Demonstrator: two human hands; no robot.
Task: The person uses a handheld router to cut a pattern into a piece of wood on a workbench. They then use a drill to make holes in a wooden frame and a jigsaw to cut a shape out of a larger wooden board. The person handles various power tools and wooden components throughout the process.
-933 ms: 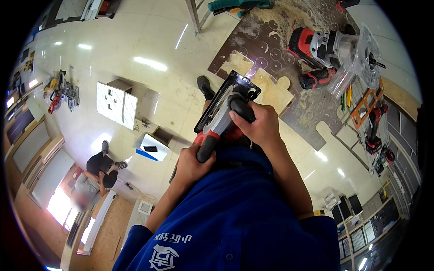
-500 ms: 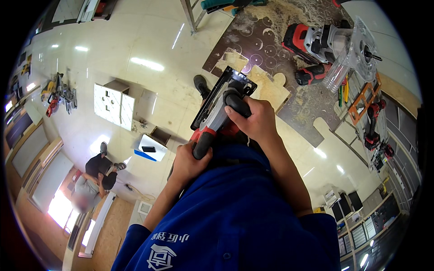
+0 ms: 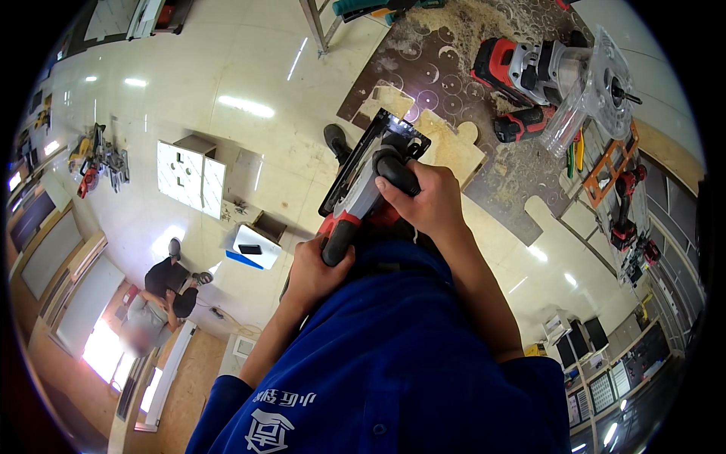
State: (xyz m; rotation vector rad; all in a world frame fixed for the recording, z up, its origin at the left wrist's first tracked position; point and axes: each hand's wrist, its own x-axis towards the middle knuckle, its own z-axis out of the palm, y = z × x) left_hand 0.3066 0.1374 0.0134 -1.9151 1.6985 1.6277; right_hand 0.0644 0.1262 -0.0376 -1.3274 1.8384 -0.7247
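Note:
Close in front of my body I hold a circular saw [image 3: 359,193] with a grey housing, red parts and a long black base plate. My left hand [image 3: 306,271] is wrapped round its black rear handle. My right hand [image 3: 431,198] grips the black front handle, thumb laid along it. The saw's far end overlaps a light wooden piece [image 3: 446,144] with curved cutouts on the dark worktable [image 3: 484,181]. The blade is hidden from view.
A red and grey router [image 3: 533,68] with a clear base and a red-black cordless tool [image 3: 523,125] stand on the sawdust-strewn table. Orange frame [image 3: 607,170] and drill [image 3: 626,197] lie at the right. A person [image 3: 162,303] sits at the left; beyond is a white-topped box [image 3: 190,178].
Almost nothing differs. Both hands keep their hold on the circular saw, which has barely shifted.

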